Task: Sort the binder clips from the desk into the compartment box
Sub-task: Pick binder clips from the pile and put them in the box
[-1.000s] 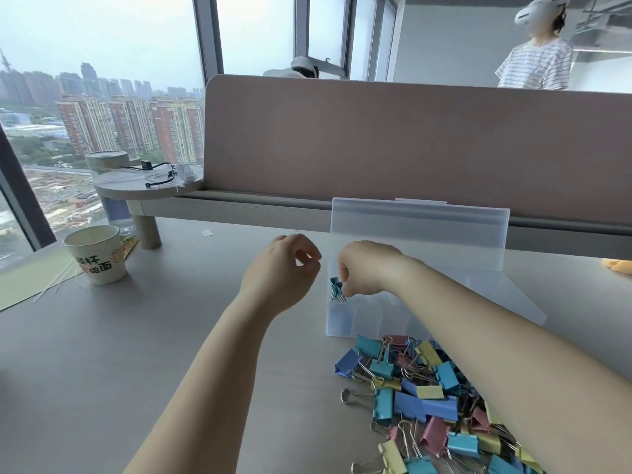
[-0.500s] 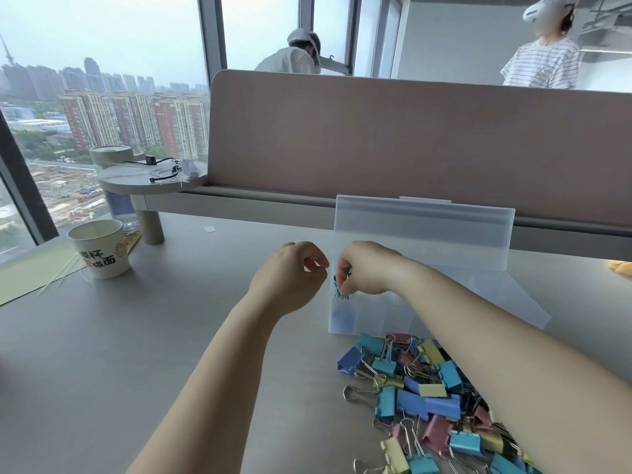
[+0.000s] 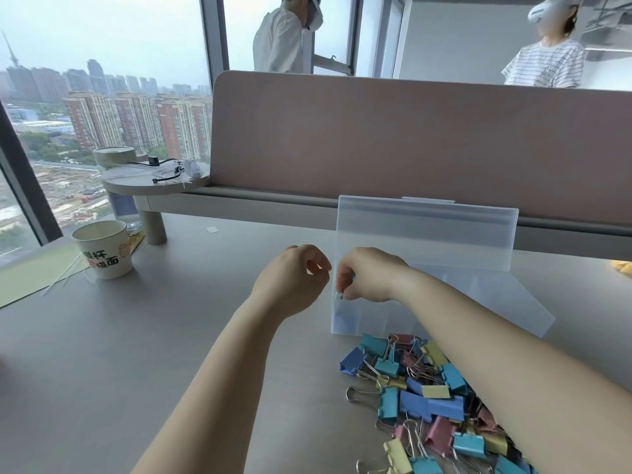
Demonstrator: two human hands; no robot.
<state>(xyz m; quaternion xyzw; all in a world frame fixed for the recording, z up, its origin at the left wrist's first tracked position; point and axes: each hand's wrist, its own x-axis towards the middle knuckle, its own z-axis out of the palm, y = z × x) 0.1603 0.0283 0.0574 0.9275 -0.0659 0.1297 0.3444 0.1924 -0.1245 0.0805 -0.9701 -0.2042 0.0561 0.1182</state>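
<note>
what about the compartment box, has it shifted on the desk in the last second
No. The compartment box keeps its spacing from the shelf leg and the divider; only the camera shifted.

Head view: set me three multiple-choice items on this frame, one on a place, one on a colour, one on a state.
1. Where does the clip pile lie?
A. in the cup
B. on the desk, on the near side of the box
C. on the round shelf

2. What colour is the leftmost clip of the pile?
A. pink
B. yellow
C. blue

3. How is the lid of the box?
A. open, upright
B. shut
C. off, flat on the desk

Key: 1 B, the pile lies on the desk just in front of the box's front wall. 2 C, that clip's body is dark blue. 3 A, the lid stands up behind the compartments.
</note>
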